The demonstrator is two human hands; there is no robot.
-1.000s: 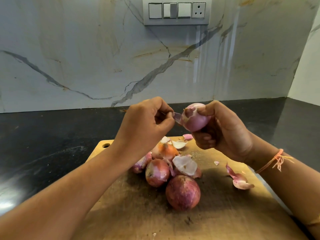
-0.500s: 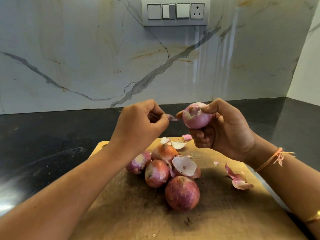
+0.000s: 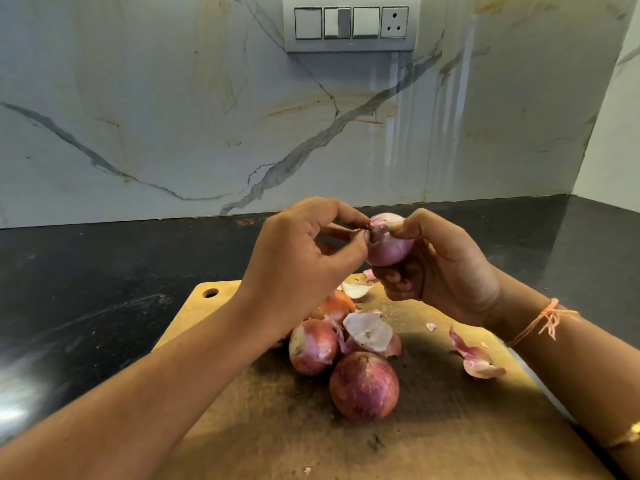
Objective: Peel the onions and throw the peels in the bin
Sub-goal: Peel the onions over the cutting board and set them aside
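The right hand (image 3: 440, 271) grips an onion (image 3: 388, 242) above the board (image 3: 450, 427) while the left hand (image 3: 304, 258) pinches the peel at its top.

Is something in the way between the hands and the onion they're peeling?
No, nothing visible is in the way. The right hand holds the onion, and the left hand pinches the skin at its top.

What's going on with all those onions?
Someone is peeling an onion. The right hand holds it above the wooden board, and the left hand pinches the skin at its top. Several more onions sit piled on the board, with loose peels lying around them.
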